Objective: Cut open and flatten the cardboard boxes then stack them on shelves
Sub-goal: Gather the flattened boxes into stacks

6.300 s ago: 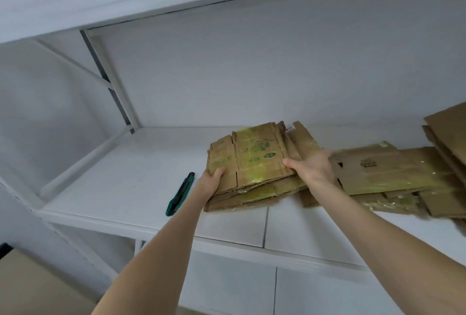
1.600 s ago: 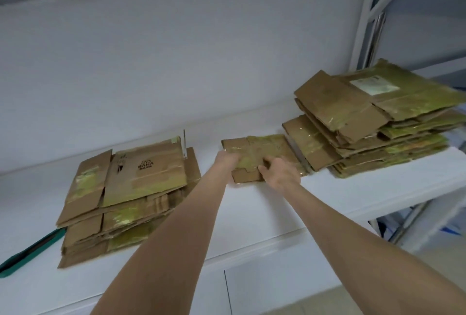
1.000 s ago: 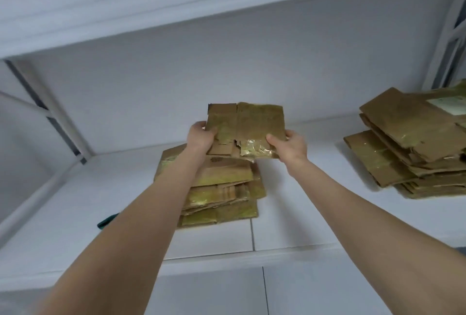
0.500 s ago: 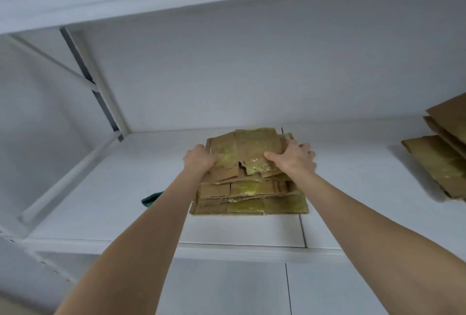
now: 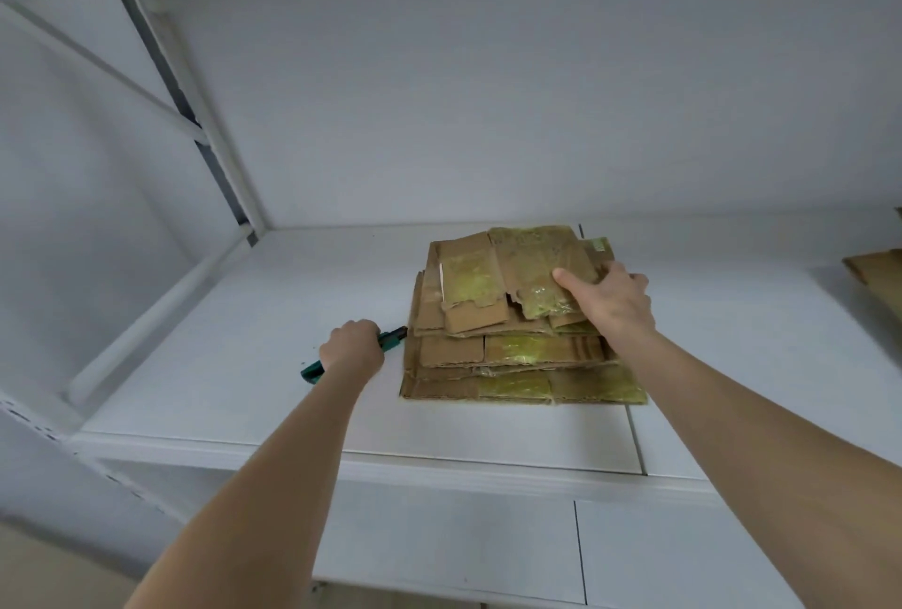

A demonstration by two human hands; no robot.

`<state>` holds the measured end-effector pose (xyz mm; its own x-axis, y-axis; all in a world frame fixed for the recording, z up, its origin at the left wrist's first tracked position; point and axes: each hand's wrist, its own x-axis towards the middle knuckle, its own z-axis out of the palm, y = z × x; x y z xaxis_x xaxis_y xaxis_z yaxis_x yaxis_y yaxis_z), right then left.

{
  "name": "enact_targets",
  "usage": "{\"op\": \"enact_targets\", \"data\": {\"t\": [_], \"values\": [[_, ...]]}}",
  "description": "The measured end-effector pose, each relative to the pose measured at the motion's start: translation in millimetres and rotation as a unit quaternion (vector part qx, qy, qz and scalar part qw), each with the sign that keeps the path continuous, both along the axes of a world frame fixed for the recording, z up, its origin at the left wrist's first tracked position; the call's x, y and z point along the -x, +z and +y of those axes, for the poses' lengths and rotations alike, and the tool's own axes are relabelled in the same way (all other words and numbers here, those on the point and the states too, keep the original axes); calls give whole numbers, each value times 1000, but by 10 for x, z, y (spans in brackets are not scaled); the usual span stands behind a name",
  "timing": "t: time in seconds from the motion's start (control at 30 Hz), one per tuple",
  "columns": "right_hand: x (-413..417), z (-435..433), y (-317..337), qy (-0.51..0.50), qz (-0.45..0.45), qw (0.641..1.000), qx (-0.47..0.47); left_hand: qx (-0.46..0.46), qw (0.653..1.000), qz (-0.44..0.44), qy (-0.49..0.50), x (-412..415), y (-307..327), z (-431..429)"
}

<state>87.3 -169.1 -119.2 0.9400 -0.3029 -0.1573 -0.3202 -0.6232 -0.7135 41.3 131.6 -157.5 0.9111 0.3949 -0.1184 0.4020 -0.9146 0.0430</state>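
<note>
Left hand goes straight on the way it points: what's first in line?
Likely the left edge of the cardboard stack; the cutter gripped by the left hand points there, tip close. Depth unclear.

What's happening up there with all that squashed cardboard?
A person is piling flattened boxes on a white shelf. Their right hand holds the top right edge of the stack of flattened cardboard boxes, thumb on the top piece. Their left hand grips a green utility knife lying on the shelf just left of the stack. More flattened cardboard shows at the far right.
</note>
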Motion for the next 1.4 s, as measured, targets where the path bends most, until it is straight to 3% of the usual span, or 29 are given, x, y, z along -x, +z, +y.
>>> {"op": "enact_targets", "data": {"t": [0.23, 0.37, 0.4, 0.5, 0.57, 0.67, 0.87, 1.0, 1.17, 1.4], "values": [[-33, 26, -56, -14, 0, 1000, -5, 60, 991, -52, 108, -10, -32, 300], [-55, -51, -5, -17, 12, 997, -74, 136, 982, -106, 84, -119, 185, 70], [-75, -102, 10, -28, 15, 995, -91, 214, 966, -114, 87, -151, 273, -63], [-97, -277, 45, -46, 41, 989, -138, 488, 860, -87, 123, -245, 427, -413], [-40, -349, 18, -21, 82, 973, -214, 539, 833, -35, 120, -291, 385, -509], [69, -365, -11, 51, 106, 954, -276, 574, 811, -13, 113, -359, 296, -534], [118, -411, -39, 68, 112, 948, -290, 591, 799, 26, 108, -315, 329, -528], [119, -493, -79, 38, 114, 953, -277, 575, 809, -3, 127, -263, 321, -499], [150, -589, -106, 40, 130, 953, -270, 508, 848, 16, 149, -169, 356, -458], [198, -718, -174, 72, 155, 934, -315, 548, 822, -18, 153, -31, 349, -561]]}}
